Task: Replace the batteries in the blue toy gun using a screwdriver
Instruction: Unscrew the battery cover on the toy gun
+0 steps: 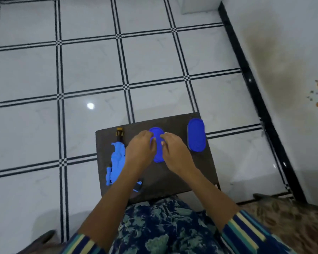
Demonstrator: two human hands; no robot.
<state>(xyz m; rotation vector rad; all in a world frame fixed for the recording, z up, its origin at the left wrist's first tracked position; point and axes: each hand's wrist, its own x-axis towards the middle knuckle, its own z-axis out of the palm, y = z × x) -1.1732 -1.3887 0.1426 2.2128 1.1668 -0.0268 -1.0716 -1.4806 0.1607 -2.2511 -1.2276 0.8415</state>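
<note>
Your fingers (153, 139) on both sides are curled, their tips set on the blue oval box (158, 156) at the middle of the mat (173, 182). The left hand (141, 146) takes the box's left edge and the right hand (174, 150) its right edge. The blur hides whether your thumbs are under the rim. Both forearms reach in over the mat's near edge from striped sleeves. The blue toy gun (117, 158) lies flat along the mat's left side, apart from both hands. A yellow-and-black handle (119, 132) pokes out just beyond the gun, toward the mat's far edge. A second blue oval piece (195, 134) rests at the mat's far right corner.
</note>
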